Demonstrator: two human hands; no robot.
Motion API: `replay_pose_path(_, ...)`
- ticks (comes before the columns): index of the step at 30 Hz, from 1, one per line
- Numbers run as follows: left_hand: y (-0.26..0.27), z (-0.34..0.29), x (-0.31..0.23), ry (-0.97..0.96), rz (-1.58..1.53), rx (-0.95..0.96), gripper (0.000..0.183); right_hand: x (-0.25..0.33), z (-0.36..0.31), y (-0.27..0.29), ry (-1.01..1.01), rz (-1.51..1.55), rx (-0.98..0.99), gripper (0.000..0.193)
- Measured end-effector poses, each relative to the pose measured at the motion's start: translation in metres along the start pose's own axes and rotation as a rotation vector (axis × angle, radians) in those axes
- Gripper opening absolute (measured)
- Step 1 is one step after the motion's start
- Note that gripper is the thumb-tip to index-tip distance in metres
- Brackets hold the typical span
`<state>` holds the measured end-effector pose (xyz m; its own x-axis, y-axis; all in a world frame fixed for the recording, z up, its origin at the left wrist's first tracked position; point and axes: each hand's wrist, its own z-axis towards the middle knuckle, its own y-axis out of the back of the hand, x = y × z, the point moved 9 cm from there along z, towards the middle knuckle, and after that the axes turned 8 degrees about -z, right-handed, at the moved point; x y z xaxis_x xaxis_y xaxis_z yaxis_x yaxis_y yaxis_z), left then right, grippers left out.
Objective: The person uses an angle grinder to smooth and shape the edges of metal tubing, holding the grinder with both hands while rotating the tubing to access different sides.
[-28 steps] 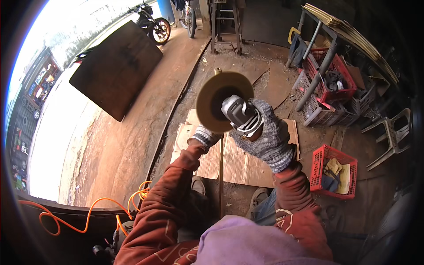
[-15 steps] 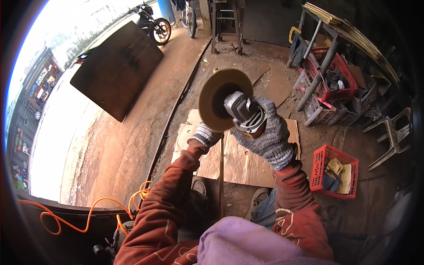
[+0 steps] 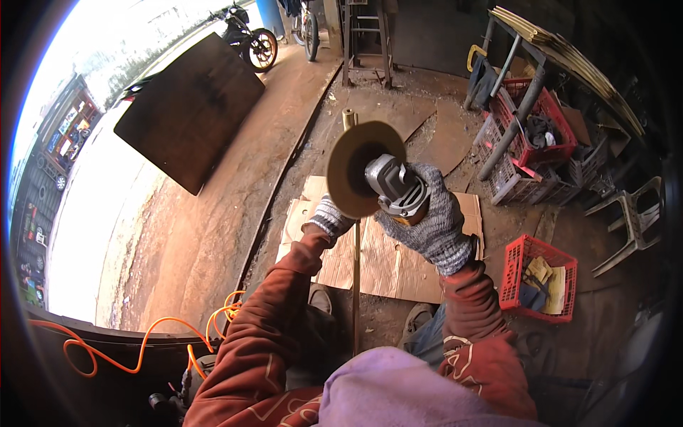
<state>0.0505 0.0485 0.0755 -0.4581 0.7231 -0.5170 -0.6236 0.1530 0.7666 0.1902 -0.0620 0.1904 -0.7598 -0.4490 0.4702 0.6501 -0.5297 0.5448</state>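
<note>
My right hand (image 3: 430,224), in a grey knitted glove, is closed around the body of an angle grinder (image 3: 393,181). A large brownish buffing disc (image 3: 348,171) on the grinder faces left and lies across a long, thin brass-coloured tube (image 3: 357,285). The tube runs from near my body out past the disc, and its round far end shows above the disc's top edge. My left hand (image 3: 330,218), in a striped grey and white glove, is closed at the tube just below the disc. The disc's rim hides some of its fingertips.
Flattened cardboard (image 3: 405,267) lies on the floor beneath my hands. To the right stand a red crate (image 3: 538,313), stacked crates (image 3: 530,153), a plastic stool (image 3: 629,220) and a rack of yellowish tubes (image 3: 569,57). A dark panel (image 3: 188,114) and an orange hose (image 3: 153,331) are at left.
The grinder and its disc have shifted slightly right and toward me along the tube, baring more of the tube's far end. My left hand has hardly moved.
</note>
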Motion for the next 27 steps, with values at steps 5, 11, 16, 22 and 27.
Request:
replay_pose_path(5, -0.001, 0.002, 0.004, 0.075, -0.016, 0.086, 0.03, 0.009, 0.005, 0.002, 0.047, 0.077, -0.01, 0.081)
replay_pose_path(11, -0.004, 0.002, 0.004, 0.147, -0.023, 0.165, 0.032, -0.001, 0.003, 0.0, -0.04, 0.167, 0.011, 0.079)
replay_pose_path(16, 0.0, 0.003, 0.003, 0.096, -0.045, 0.101, 0.031, 0.004, 0.004, -0.002, -0.07, 0.208, 0.03, 0.078)
replay_pose_path(22, 0.004, -0.008, 0.006, 0.109, -0.084, 0.095, 0.031, -0.004, -0.002, -0.01, -0.075, 0.128, 0.078, 0.081)
replay_pose_path(27, -0.001, -0.003, 0.015, 0.154, -0.14, 0.148, 0.031, -0.004, -0.009, -0.015, -0.053, 0.005, 0.121, 0.083)
